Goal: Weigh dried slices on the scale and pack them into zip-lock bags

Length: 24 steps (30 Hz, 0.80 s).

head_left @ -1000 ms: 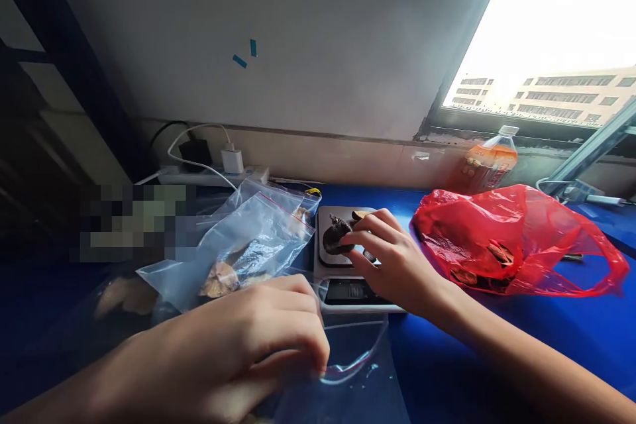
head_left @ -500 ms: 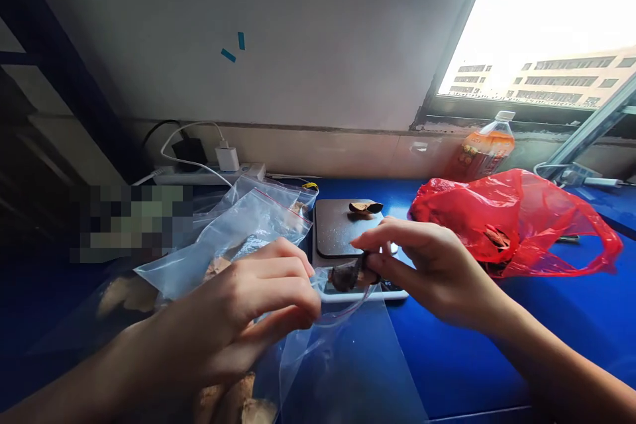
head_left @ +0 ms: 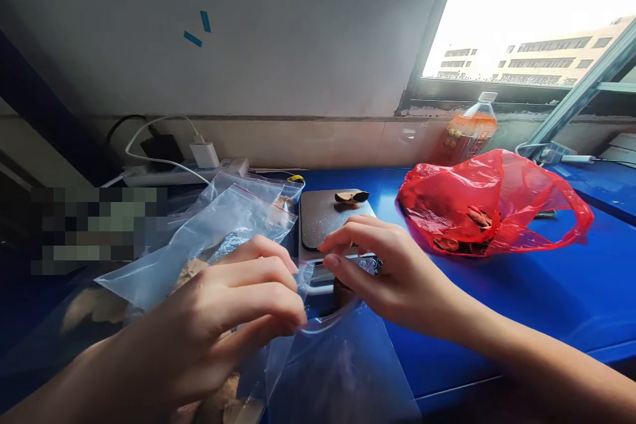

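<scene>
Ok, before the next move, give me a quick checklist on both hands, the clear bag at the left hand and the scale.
1. Left hand on the clear bag: ok, it pinches the rim.
2. Bag mouth open: ok, the rim bows apart.
3. Right hand free: ok, no piece seen between its fingers.
4. Dark piece fully inside: cannot tell, it shows at the mouth, partly hidden.
5. Scale plate bare: not ok, one curled piece lies there.
6. Readout legible: not ok, no digits visible.
</scene>
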Motion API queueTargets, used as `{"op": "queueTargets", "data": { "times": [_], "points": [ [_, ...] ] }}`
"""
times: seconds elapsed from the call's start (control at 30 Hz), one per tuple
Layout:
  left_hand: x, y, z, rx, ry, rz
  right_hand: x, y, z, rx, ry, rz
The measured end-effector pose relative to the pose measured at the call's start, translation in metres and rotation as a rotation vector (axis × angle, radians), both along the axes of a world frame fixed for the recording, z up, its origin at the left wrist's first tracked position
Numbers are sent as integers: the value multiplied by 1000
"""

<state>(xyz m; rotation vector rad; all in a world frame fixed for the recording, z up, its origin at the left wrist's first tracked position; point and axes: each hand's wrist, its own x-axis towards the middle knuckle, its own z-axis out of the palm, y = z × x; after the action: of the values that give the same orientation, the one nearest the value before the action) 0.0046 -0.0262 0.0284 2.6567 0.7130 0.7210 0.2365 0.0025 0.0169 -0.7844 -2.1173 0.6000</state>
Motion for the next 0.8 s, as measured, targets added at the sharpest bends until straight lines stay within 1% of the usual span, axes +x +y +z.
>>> {"op": "queueTargets", "data": {
  "times": [0.13, 0.23, 0.3, 0.37, 0.43, 0.47, 0.5, 0.57, 0.63, 0.67, 0.73, 0.8],
  "points": [
    [-6, 4, 2, -3, -73, 52, 7, 1, 7, -1, 5, 57],
    [-8, 5, 3, -34, -202, 161, 12, -1, 14, 25, 2, 115],
    [-7, 3, 4, -98, -332, 262, 15, -4, 18, 27, -26, 122],
    [-3, 2, 4, -174, -404, 326, 16, -7, 22, -9, -65, 140],
    [1, 2, 5, -242, -389, 370, 18, -7, 24, -54, -65, 177],
    [2, 3, 5, -279, -372, 392, 19, -5, 25, -53, -39, 171],
    [3, 4, 6, -319, -360, 412, 21, -1, 24, -20, 0, 134],
    [3, 6, 6, -390, -364, 444, 27, 11, 21, 140, 67, -19],
    [1, 8, 7, -434, -381, 448, 34, 26, 15, 314, 25, -177],
    [1, 8, 8, -448, -384, 449, 38, 34, 12, 361, -44, -220],
    [-1, 8, 8, -476, -392, 451, 44, 45, 6, 359, -218, -218],
    [-3, 9, 7, -513, -410, 456, 47, 49, 2, 318, -368, -132]
  ]
}}
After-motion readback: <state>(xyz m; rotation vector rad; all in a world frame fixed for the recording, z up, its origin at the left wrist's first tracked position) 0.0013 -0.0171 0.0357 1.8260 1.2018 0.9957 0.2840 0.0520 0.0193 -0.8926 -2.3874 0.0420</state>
